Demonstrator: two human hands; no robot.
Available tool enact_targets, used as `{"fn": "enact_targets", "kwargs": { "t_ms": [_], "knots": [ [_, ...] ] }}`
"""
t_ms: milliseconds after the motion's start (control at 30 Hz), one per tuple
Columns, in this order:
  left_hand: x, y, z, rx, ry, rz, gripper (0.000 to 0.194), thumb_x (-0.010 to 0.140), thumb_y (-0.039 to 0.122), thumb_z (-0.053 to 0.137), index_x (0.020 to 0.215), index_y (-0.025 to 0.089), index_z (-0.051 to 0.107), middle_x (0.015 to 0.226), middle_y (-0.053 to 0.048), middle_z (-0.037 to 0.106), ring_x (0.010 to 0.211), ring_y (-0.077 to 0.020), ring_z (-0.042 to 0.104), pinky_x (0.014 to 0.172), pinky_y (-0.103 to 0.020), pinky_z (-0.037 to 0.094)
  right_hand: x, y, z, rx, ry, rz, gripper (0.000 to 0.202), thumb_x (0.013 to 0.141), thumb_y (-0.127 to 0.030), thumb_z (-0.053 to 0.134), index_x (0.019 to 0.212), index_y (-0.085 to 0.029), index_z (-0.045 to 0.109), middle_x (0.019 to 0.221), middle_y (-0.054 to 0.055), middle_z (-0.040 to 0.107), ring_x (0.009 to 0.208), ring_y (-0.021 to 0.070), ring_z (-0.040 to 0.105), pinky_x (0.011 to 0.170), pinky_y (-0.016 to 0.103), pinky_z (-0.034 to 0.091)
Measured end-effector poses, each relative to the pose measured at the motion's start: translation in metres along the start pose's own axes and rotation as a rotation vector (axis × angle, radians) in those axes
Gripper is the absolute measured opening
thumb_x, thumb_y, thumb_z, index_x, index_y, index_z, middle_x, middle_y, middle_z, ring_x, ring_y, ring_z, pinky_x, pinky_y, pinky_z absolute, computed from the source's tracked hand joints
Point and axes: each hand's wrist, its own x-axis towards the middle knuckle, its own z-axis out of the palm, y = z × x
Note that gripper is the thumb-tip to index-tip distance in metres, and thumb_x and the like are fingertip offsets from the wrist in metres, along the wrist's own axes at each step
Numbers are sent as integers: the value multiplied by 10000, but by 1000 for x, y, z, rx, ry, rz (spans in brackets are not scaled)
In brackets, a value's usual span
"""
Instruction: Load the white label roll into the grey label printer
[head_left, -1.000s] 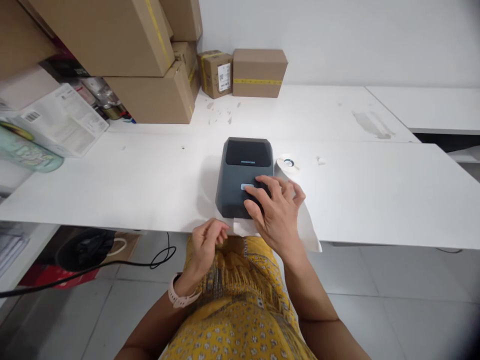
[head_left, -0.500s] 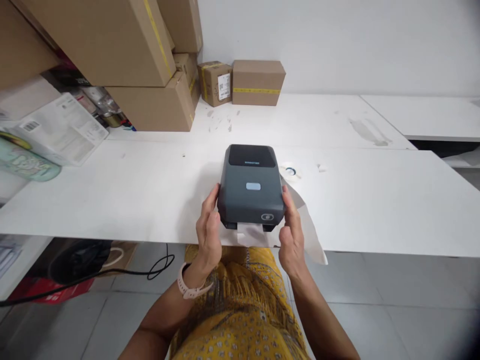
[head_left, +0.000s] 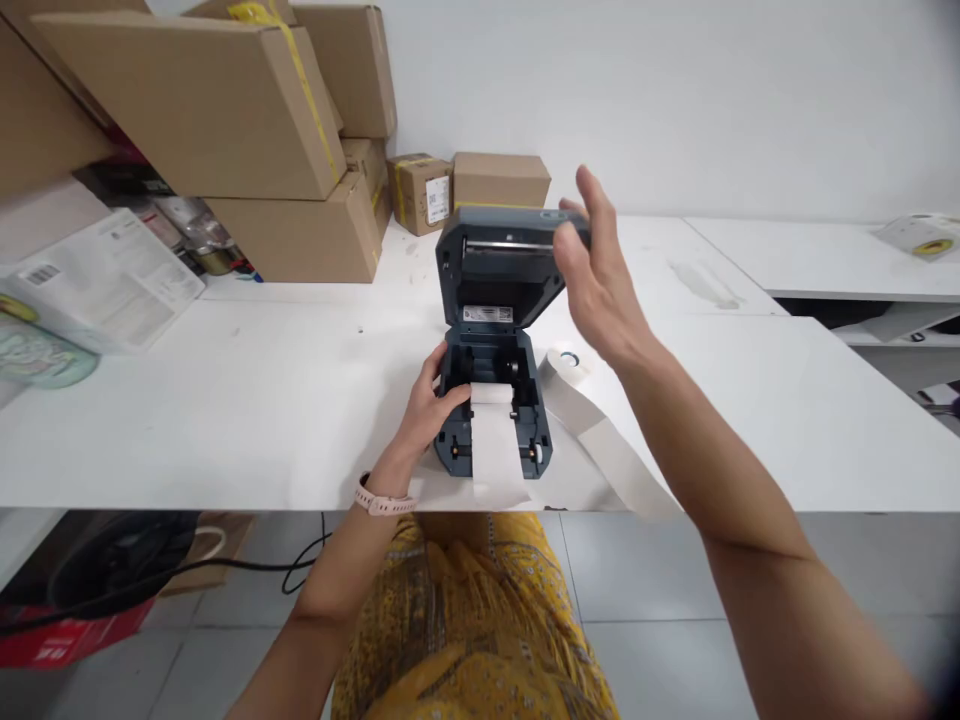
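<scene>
A dark grey label printer [head_left: 536, 430] stands at the front edge of the table with its lid [head_left: 510, 268] swung up. Inside it, a white paper strip [head_left: 496, 450] runs off a small roll and out over the front. My left hand [head_left: 426, 408] grips the printer's left side wall, its thumb reaching in beside the roll. Up at the raised lid's right corner is my right hand [head_left: 606, 285], thumb in front and fingers partly hidden behind. Right of the printer lies a loose label roll [head_left: 564, 367], its paper tail [head_left: 619, 465] trailing over the table's front edge.
Cardboard boxes [head_left: 292, 235] are stacked at the back left, with two smaller boxes [head_left: 501, 180] against the wall. A white package [head_left: 112, 275] and a pale green bottle [head_left: 49, 355] stand at far left. A black cable [head_left: 247, 566] hangs below the white table [head_left: 315, 430].
The printer's lid has gone from closed to raised, exposing the roll inside. My right hand has moved from the printer's side up to the lid; my left hand's thumb now reaches inside.
</scene>
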Motion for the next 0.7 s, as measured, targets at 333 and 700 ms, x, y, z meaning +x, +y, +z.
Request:
{"fn": "enact_targets", "kwargs": {
  "t_ms": [333, 700],
  "knots": [
    [1, -4, 0, -29, 38, 7, 728, 789, 268, 756, 1481, 240, 531, 1567, -139, 560, 1499, -361, 480, 1187, -542, 451, -52, 1, 31, -267, -481, -159, 344, 1082, -359, 399, 1133, -221, 710, 984, 83, 793, 896, 258, 729, 825, 416, 562],
    [1, -11, -15, 74, -32, 136, 810, 887, 333, 739, 1618, 333, 388, 1585, -121, 561, 1403, -347, 601, 1114, -506, 546, -59, 31, 47, -92, -700, -155, 380, 981, -519, 614, 1258, -281, 719, 1114, 37, 806, 1041, 263, 731, 1062, 514, 535]
  ]
}}
